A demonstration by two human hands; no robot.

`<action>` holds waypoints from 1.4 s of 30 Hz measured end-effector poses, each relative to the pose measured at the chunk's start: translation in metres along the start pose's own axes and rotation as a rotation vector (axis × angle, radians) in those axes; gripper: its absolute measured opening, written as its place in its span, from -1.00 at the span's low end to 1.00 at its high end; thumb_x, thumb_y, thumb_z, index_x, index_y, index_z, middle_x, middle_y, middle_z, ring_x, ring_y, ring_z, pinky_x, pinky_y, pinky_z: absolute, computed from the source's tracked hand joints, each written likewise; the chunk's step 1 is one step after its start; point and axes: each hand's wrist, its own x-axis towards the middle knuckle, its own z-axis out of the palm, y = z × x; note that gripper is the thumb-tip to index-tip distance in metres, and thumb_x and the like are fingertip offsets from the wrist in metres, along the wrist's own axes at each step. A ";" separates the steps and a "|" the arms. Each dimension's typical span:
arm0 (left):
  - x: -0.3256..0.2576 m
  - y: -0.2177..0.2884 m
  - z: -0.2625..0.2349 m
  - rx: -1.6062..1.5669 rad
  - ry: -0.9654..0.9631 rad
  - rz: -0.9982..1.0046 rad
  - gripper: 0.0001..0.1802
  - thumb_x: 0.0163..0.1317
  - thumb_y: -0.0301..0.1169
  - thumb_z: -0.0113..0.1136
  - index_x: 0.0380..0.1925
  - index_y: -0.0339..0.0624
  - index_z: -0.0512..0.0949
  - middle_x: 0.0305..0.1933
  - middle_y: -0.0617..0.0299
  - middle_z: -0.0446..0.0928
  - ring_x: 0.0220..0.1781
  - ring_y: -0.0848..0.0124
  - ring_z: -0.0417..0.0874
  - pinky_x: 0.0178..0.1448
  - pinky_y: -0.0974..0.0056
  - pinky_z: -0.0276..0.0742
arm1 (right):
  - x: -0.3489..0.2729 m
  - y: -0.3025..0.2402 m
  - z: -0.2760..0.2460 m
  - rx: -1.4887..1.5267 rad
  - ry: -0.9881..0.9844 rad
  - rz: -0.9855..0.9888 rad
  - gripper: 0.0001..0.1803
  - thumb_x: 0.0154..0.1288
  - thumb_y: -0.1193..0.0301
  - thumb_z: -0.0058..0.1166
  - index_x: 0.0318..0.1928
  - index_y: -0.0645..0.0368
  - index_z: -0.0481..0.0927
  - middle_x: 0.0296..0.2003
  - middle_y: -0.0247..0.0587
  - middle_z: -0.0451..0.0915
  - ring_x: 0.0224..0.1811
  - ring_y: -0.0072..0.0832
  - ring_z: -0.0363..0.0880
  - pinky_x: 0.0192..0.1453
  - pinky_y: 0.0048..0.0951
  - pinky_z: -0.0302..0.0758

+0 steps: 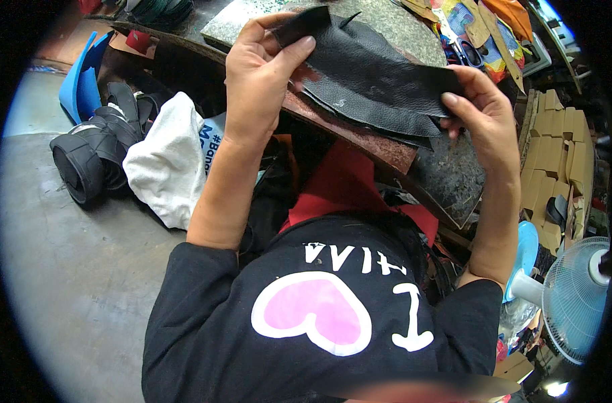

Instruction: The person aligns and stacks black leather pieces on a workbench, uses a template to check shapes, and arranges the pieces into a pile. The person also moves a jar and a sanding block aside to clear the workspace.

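Both hands are up over the tabletop [447,174], stretching a piece of black leather [380,74] between them. The left hand [259,70] has its fingers [299,47] pinched shut on the leather's upper left corner, thumb pressed on top. The right hand [484,111] grips the right edge, thumb in front, fingers tucked behind. More black leather pieces [380,121] lie stacked just beneath. A white cloth [168,161] sits on the floor to the left.

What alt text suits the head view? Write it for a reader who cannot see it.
Two bare hands hold up a black leather piece over a worn workbench: the left hand pinches its upper left corner, the right hand grips its right end. A white cloth and black straps lie on the floor at left; a blue fan stands at right.
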 end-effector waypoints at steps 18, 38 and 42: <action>-0.032 -0.008 0.045 1.059 -0.493 0.476 -0.76 0.02 -0.36 0.45 -0.27 -0.04 0.68 -0.19 0.27 0.56 -0.06 0.21 0.56 0.05 0.12 0.47 | -0.024 0.030 0.025 -0.595 0.043 -0.091 -0.39 0.23 0.55 0.27 0.28 0.04 0.40 -0.46 -0.12 0.50 -0.44 -0.24 0.55 -0.25 -0.30 0.51; -0.022 -0.013 0.040 0.937 -0.519 0.326 -0.77 -0.01 -0.37 0.47 -0.30 -0.05 0.69 -0.19 0.25 0.56 -0.08 0.18 0.51 0.07 0.13 0.45 | -0.001 0.095 -0.070 -0.357 0.146 -0.179 -0.54 0.32 0.44 0.24 0.23 0.10 0.59 0.05 -0.22 0.68 0.10 -0.43 0.62 0.30 -0.41 0.46; -0.022 -0.012 0.040 0.944 -0.523 0.323 -0.77 -0.01 -0.37 0.47 -0.30 -0.05 0.70 -0.19 0.23 0.56 -0.08 0.17 0.52 0.06 0.13 0.45 | 0.002 0.093 -0.079 -0.218 0.146 -0.167 -0.66 0.39 0.46 0.19 0.15 0.19 0.62 0.01 -0.28 0.70 0.08 -0.53 0.62 0.24 -0.46 0.49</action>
